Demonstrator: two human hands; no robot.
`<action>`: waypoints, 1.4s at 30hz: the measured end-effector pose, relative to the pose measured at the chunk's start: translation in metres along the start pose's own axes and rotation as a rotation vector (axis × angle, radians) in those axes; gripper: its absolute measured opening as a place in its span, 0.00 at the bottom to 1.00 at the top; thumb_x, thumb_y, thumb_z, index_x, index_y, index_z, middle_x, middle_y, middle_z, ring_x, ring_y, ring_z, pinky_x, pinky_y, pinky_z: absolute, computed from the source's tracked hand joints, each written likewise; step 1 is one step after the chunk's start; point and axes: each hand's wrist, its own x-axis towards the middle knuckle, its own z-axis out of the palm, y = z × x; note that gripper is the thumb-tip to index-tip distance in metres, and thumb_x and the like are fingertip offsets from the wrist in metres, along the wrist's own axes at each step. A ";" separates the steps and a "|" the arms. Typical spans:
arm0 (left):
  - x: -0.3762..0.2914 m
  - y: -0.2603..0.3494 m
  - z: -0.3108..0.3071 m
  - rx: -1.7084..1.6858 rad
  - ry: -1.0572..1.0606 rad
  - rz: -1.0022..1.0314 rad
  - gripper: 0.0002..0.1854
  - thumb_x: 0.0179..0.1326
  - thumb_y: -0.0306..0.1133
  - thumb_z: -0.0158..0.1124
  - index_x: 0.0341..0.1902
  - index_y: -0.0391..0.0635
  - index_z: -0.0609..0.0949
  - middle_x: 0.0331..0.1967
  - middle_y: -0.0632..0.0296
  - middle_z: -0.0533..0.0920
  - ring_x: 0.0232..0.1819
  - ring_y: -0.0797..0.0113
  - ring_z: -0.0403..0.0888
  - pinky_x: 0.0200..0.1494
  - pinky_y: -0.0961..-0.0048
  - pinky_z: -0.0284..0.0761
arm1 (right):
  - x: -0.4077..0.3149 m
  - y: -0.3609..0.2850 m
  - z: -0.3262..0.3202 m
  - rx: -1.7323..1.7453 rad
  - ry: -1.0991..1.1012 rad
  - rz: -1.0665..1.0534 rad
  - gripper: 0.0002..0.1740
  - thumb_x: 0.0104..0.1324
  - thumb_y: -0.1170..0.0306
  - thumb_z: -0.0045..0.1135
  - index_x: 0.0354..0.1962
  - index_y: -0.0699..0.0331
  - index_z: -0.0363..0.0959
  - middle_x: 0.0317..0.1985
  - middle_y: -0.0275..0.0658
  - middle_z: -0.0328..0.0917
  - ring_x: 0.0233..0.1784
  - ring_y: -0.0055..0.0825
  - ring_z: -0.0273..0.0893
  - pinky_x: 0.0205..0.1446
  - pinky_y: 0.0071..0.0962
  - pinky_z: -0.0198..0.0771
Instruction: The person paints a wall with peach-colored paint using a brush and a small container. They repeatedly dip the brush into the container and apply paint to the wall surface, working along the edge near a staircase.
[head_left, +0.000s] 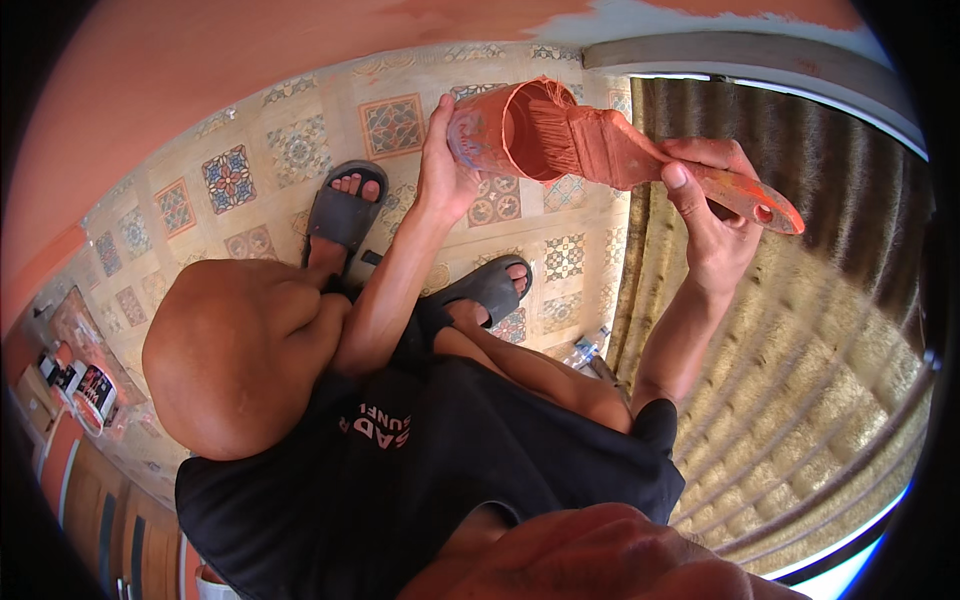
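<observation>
My left hand holds a small paint-smeared cup from below and behind, its mouth tilted to the right. Orange-red paint coats the cup's rim and inner wall. In my right hand is the handle of a wide paintbrush, gripped between thumb and fingers. The brush is thick with the same paint, and its bristles are at the cup's mouth, partly inside. How much paint lies in the cup is hidden.
Above is a wall painted orange-red, with a pale patch at upper right. A gold curtain hangs at right. Patterned flooring lies below, with a plastic bottle near the curtain. A paint bucket stands at far left.
</observation>
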 end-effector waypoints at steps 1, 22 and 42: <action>0.001 -0.001 -0.001 0.008 -0.012 0.004 0.30 0.76 0.56 0.43 0.66 0.44 0.74 0.62 0.58 0.78 0.64 0.63 0.75 0.67 0.57 0.70 | 0.001 0.001 0.005 -0.001 -0.011 0.011 0.10 0.61 0.74 0.70 0.39 0.71 0.82 0.37 0.37 0.84 0.39 0.22 0.80 0.42 0.23 0.74; -0.005 0.000 0.007 -0.024 0.004 0.010 0.33 0.75 0.59 0.38 0.64 0.43 0.75 0.60 0.55 0.79 0.63 0.59 0.76 0.66 0.55 0.70 | 0.011 0.022 0.064 -0.491 -0.274 -0.139 0.12 0.58 0.73 0.72 0.40 0.65 0.83 0.30 0.40 0.85 0.30 0.31 0.85 0.33 0.28 0.78; -0.009 0.002 0.010 -0.078 0.049 0.000 0.34 0.75 0.61 0.39 0.68 0.45 0.72 0.66 0.58 0.75 0.68 0.59 0.71 0.71 0.53 0.66 | 0.015 0.008 0.024 -0.002 -0.029 0.000 0.08 0.61 0.75 0.71 0.35 0.72 0.82 0.32 0.36 0.83 0.34 0.19 0.81 0.38 0.21 0.75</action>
